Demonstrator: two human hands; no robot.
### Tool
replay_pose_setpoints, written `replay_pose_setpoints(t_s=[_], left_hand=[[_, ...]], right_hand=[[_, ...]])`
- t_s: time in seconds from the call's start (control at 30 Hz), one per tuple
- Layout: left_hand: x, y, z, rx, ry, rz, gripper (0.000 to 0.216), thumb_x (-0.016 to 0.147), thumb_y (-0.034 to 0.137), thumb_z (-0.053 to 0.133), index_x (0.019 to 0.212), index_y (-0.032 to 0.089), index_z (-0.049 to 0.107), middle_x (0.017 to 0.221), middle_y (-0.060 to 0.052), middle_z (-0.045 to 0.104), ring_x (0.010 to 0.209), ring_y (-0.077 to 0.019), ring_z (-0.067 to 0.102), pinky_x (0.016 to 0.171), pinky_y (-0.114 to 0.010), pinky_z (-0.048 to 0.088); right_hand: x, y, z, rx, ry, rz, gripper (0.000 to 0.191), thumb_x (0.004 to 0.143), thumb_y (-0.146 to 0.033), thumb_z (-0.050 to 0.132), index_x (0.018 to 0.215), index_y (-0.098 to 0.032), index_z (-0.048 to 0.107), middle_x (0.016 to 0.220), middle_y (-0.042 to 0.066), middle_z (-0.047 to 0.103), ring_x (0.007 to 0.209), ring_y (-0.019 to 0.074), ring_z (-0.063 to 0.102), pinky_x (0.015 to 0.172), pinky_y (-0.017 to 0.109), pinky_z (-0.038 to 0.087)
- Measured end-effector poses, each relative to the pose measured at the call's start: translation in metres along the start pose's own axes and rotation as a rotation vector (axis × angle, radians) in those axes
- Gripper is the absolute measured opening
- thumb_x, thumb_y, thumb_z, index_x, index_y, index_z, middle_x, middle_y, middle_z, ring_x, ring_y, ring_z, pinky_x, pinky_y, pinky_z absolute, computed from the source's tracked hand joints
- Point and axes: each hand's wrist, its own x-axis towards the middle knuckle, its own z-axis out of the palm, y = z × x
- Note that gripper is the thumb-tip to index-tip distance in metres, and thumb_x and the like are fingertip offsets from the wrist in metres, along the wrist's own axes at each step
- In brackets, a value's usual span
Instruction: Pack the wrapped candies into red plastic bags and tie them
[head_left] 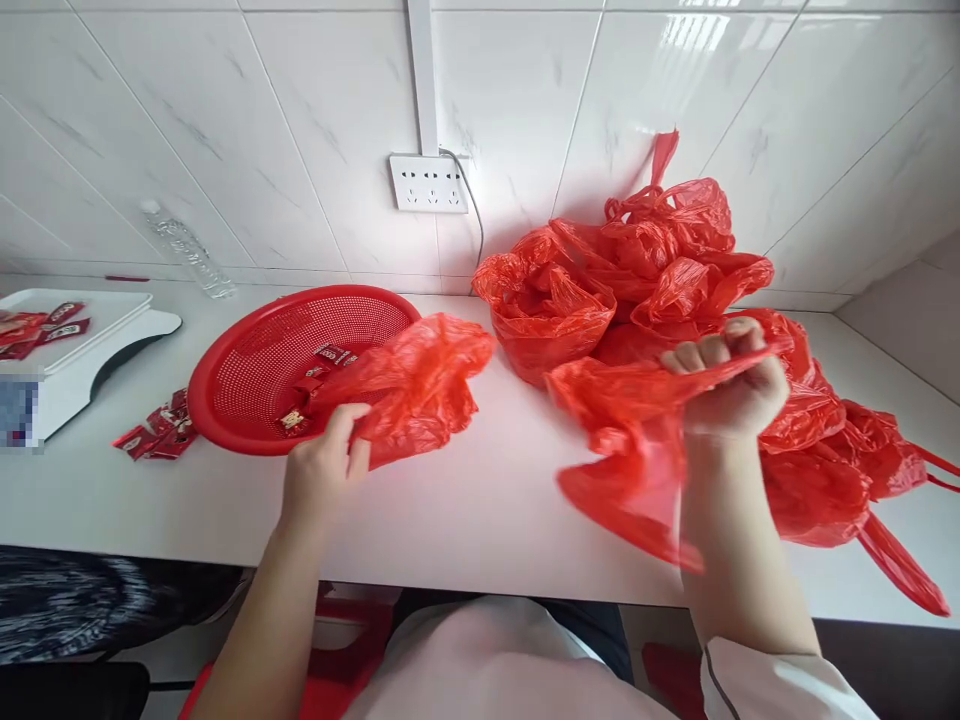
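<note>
My left hand [326,460] is closed on a crumpled red plastic bag [431,385], just in front of the right side of a red colander [247,365]. Part of this bag hangs over the colander's rim. Small dark red packets [335,354] and a gold-marked one [294,420] lie inside the colander. Farther right, my right hand [735,385] makes a fist around a second red plastic bag [630,420], which hangs loose and is slightly blurred. Whether anything is inside either held bag, I cannot tell.
Several filled red plastic bags [675,260] are heaped against the tiled wall at right. Small red packets [161,425] lie left of the colander, beside a white scale [120,330] bearing more packets. A clear plastic bottle [187,250] and a wall socket [429,184] are behind.
</note>
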Motion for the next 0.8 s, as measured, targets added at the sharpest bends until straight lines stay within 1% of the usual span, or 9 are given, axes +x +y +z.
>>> replay_pose_setpoints(t_s=[0.17, 0.27, 0.37, 0.43, 0.53, 0.6, 0.67, 0.73, 0.8], left_hand=[[-0.004, 0.005, -0.002, -0.171, -0.047, -0.121, 0.025, 0.084, 0.016, 0.054, 0.105, 0.02, 0.065, 0.057, 0.005, 0.056, 0.045, -0.0105, 0.048, 0.05, -0.021, 0.039], [0.001, 0.022, 0.008, -0.316, -0.081, -0.116, 0.034, 0.091, 0.02, 0.049, 0.121, 0.021, 0.064, 0.07, 0.001, 0.065, 0.051, -0.0116, 0.053, 0.053, -0.023, 0.044], [0.007, 0.038, 0.018, -0.537, 0.022, -0.153, 0.036, 0.098, 0.032, 0.044, 0.127, 0.022, 0.063, 0.099, -0.005, 0.071, 0.08, -0.0173, 0.066, 0.076, -0.03, 0.054], [0.009, 0.045, 0.019, -0.666, 0.117, -0.237, 0.036, 0.098, 0.039, 0.045, 0.117, 0.021, 0.069, 0.101, -0.006, 0.071, 0.092, -0.0202, 0.066, 0.083, -0.032, 0.055], [0.006, 0.05, 0.016, -0.806, 0.27, -0.405, 0.032, 0.094, 0.041, 0.054, 0.105, 0.02, 0.073, 0.099, -0.005, 0.071, 0.096, -0.0213, 0.067, 0.082, -0.031, 0.057], [0.004, 0.052, 0.011, -0.855, 0.358, -0.46, 0.029, 0.091, 0.04, 0.058, 0.105, 0.02, 0.073, 0.102, -0.004, 0.071, 0.1, -0.0217, 0.067, 0.086, -0.031, 0.056], [0.002, 0.053, 0.005, -0.845, 0.4, -0.436, 0.028, 0.09, 0.038, 0.058, 0.108, 0.022, 0.071, 0.109, -0.005, 0.07, 0.107, -0.023, 0.065, 0.092, -0.034, 0.054], [0.002, 0.054, -0.003, -0.743, 0.363, -0.343, 0.025, 0.089, 0.034, 0.058, 0.108, 0.022, 0.069, 0.12, -0.006, 0.067, 0.115, -0.0247, 0.061, 0.097, -0.037, 0.051], [0.002, 0.056, -0.01, -0.559, 0.248, -0.171, 0.015, 0.085, 0.028, 0.06, 0.097, 0.021, 0.067, 0.126, -0.007, 0.062, 0.115, -0.0256, 0.059, 0.096, -0.037, 0.05]], right_hand=[[-0.007, 0.002, -0.019, -0.162, -0.039, 0.116, 0.018, 0.087, -0.042, 0.055, 0.074, -0.03, 0.059, 0.049, -0.005, 0.02, 0.043, 0.0142, 0.021, 0.052, 0.034, 0.029], [-0.016, 0.012, -0.006, -0.356, -0.182, 0.191, 0.026, 0.09, -0.046, 0.05, 0.084, -0.028, 0.067, 0.061, 0.0, 0.049, 0.055, 0.0177, 0.047, 0.059, 0.035, 0.04], [-0.018, 0.013, 0.013, -0.717, -0.394, 0.227, 0.039, 0.095, -0.047, 0.041, 0.097, -0.023, 0.072, 0.093, 0.006, 0.067, 0.087, 0.0216, 0.061, 0.077, 0.035, 0.048], [-0.015, 0.012, 0.026, -0.801, -0.536, 0.323, 0.039, 0.096, -0.046, 0.042, 0.098, -0.021, 0.072, 0.089, 0.005, 0.069, 0.085, 0.0205, 0.063, 0.075, 0.033, 0.049], [-0.003, 0.015, 0.047, -0.656, -0.671, 0.449, 0.032, 0.094, -0.042, 0.048, 0.098, -0.019, 0.069, 0.083, 0.004, 0.07, 0.077, 0.0185, 0.065, 0.071, 0.031, 0.052], [0.009, 0.023, 0.064, -0.536, -0.69, 0.359, 0.025, 0.09, -0.035, 0.055, 0.104, -0.018, 0.066, 0.097, 0.006, 0.071, 0.091, 0.0201, 0.067, 0.083, 0.033, 0.054], [0.021, 0.034, 0.081, -0.432, -0.724, 0.207, 0.036, 0.086, -0.027, 0.058, 0.121, -0.02, 0.061, 0.121, 0.008, 0.067, 0.112, 0.0215, 0.063, 0.097, 0.036, 0.05], [0.03, 0.044, 0.096, -0.406, -0.768, 0.09, 0.056, 0.085, -0.021, 0.054, 0.14, -0.025, 0.046, 0.14, 0.006, 0.056, 0.126, 0.0212, 0.055, 0.104, 0.039, 0.047], [0.032, 0.048, 0.107, -0.502, -0.733, 0.011, 0.064, 0.087, -0.018, 0.049, 0.149, -0.028, 0.034, 0.143, 0.006, 0.053, 0.131, 0.0209, 0.051, 0.104, 0.042, 0.047]])
